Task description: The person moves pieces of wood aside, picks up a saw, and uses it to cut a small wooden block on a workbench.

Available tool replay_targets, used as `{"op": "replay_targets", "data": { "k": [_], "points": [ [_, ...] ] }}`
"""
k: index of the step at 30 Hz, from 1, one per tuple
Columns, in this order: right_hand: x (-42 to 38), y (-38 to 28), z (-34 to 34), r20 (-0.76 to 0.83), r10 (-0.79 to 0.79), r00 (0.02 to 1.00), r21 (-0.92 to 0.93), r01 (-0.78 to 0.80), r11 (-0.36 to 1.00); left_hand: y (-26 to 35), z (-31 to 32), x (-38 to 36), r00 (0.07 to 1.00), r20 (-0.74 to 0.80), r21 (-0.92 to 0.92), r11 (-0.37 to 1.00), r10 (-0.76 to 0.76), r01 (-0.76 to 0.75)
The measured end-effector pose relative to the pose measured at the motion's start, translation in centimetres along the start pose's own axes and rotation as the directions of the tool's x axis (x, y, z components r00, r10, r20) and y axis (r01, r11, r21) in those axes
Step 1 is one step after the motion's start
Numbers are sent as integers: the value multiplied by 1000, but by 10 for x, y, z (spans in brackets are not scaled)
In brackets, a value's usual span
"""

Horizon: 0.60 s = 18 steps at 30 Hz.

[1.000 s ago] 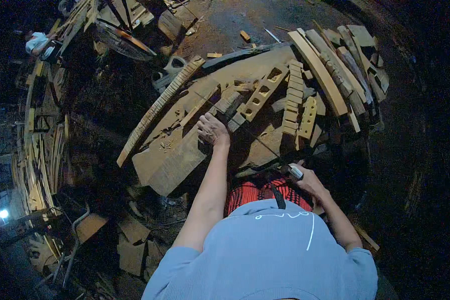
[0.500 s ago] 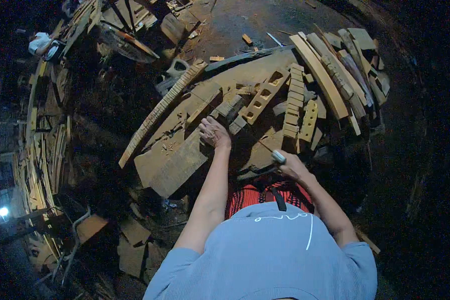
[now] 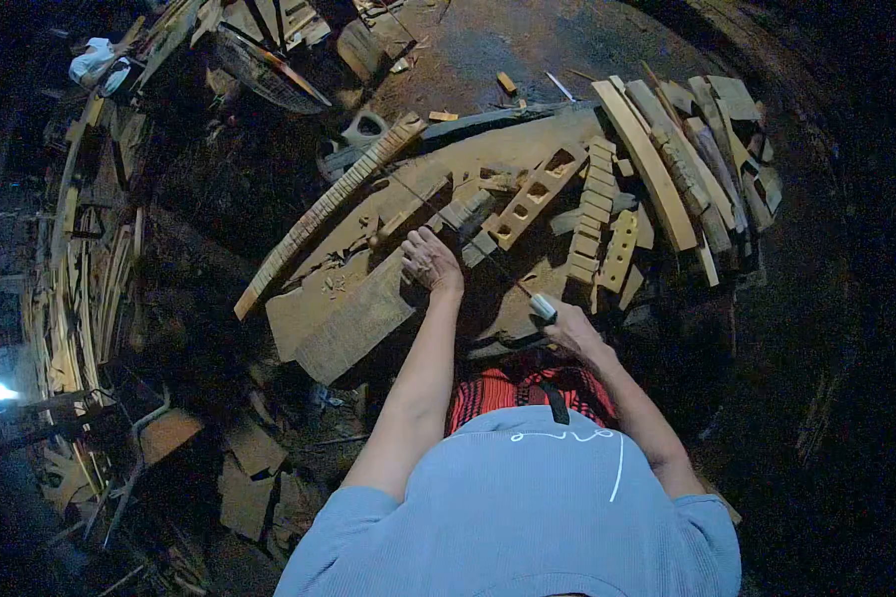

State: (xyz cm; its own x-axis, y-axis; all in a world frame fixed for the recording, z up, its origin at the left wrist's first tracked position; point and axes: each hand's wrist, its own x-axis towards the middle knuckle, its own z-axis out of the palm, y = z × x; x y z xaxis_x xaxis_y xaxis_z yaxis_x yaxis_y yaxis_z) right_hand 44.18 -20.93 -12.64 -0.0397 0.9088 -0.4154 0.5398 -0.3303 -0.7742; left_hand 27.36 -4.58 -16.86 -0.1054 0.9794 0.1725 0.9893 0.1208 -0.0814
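Observation:
My right hand [image 3: 570, 330] is wrapped round the pale handle [image 3: 543, 307] of a long thin tool. The tool's dark shaft [image 3: 508, 272] runs up and left past a small wood block [image 3: 479, 248]. My left hand [image 3: 432, 262] lies with bent fingers by the near edge of the work, beside a wide flat board [image 3: 353, 325]; what its fingers press or hold is too small to make out. Just above it sits a greyish block [image 3: 465, 211]. A wooden piece with square holes [image 3: 539, 196] lies to the right of that block.
A long notched strip [image 3: 329, 209] slants along the left. A slatted piece [image 3: 592, 209] and a yellow piece with round holes [image 3: 619, 249] lie right of centre. Planks [image 3: 647, 164] are stacked beyond. Another person [image 3: 94, 62] is at the far upper left.
My right hand and the tool have moved slightly up and left, with more of the shaft showing beyond the block. The surroundings have shifted a little in view. My left hand stays nearly in place.

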Motion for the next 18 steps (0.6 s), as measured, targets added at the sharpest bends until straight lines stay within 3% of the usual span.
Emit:
{"op": "replay_targets", "data": {
  "k": [2, 5, 7, 9, 15, 17, 18],
  "points": [
    [-10, 16, -6, -37, -91, 995, -8, 91, 996, 0, 5, -1, 1000, -28, -22, 1000, -4, 3],
    [-45, 39, -13, 14, -27, 1000, 60, 26, 998, 0, 5, -1, 997, -72, -76, 997, -6, 1],
    [-64, 47, -14, 59, 126, 990, 64, -129, 990, -1, 4, 0, 996, -89, -107, 994, -7, -3],
    [-69, 44, -10, 33, 137, 990, 43, -138, 990, 0, 4, 1, 998, -64, -149, 989, -18, 8],
    [-20, 23, -1, -13, 82, 997, 98, -81, 992, -1, 8, 0, 998, -63, -124, 992, -4, -3],
    [1, 13, -2, 72, 49, 996, 43, -52, 998, -1, 11, 0, 998, -64, -91, 996, -9, 3],
    [-4, 2, -7, 39, 48, 998, 191, -55, 980, -1, 11, 1, 998, -60, -63, 998, -12, 8]
  ]
}}
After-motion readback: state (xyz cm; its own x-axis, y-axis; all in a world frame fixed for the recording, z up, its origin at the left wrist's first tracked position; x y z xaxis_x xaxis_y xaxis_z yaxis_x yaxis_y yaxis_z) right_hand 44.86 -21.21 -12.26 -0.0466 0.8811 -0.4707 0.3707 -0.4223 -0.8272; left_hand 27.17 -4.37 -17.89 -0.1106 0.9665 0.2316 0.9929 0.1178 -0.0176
